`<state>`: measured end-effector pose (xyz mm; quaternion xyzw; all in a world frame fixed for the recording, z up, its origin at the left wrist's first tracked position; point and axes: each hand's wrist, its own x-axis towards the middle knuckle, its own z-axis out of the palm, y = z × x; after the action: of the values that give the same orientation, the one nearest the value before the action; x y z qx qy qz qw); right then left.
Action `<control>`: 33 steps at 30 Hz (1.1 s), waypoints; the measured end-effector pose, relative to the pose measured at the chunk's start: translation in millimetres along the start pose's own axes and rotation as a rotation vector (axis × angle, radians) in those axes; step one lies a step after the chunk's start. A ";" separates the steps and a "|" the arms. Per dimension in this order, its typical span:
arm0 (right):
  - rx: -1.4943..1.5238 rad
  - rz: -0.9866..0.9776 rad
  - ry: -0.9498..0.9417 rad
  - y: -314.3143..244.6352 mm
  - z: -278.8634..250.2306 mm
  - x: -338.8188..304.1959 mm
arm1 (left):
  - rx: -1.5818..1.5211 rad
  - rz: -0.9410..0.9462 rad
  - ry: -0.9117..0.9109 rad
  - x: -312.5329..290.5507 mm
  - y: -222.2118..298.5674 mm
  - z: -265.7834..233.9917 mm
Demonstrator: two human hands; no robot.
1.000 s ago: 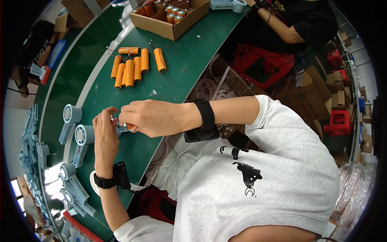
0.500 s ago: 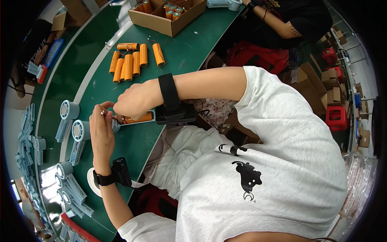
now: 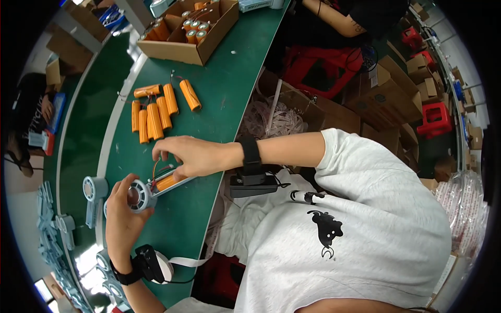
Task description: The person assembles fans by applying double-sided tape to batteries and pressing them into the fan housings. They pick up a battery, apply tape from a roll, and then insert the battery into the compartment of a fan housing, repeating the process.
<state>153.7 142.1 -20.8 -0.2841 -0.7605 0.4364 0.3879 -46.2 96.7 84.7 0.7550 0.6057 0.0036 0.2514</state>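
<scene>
A light-blue handheld fan [image 3: 141, 197] lies at an angle over the green table, its round grille head toward my left. Around that head my left hand [image 3: 125, 221] is closed, with thumb and fingers on opposite sides. In the opened handle sits an orange battery cell [image 3: 166, 182], and thin wires [image 3: 155, 169] rise between it and the head. My right hand [image 3: 195, 156] hovers over the handle. Its fingers are curved and apart above the wires, while the thumb is by the handle's edge; whether it touches is unclear.
Several orange battery cells [image 3: 154, 120] lie beyond my hands. A cardboard box [image 3: 209, 49] of more cells stands at the far edge. Other fans [image 3: 95, 189] rest at left, beside heaped light-blue parts [image 3: 47, 235]. A co-worker's arm [image 3: 334, 18] shows at top right.
My left hand has moved from the wires onto the fan's head. My right hand has drawn back and spread its fingers, uncovering wires and cell. The fan is tilted differently, and the view has shifted.
</scene>
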 end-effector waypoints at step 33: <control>0.491 0.103 -0.243 -42.9 100.9 -60.6 | 0.224 -0.315 0.660 -183.0 -59.2 131.3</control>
<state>97.6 31.0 -35.7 -0.1654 -0.6575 0.6576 0.3286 -108.3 -111.9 2.0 0.6336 0.7593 0.1416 -0.0438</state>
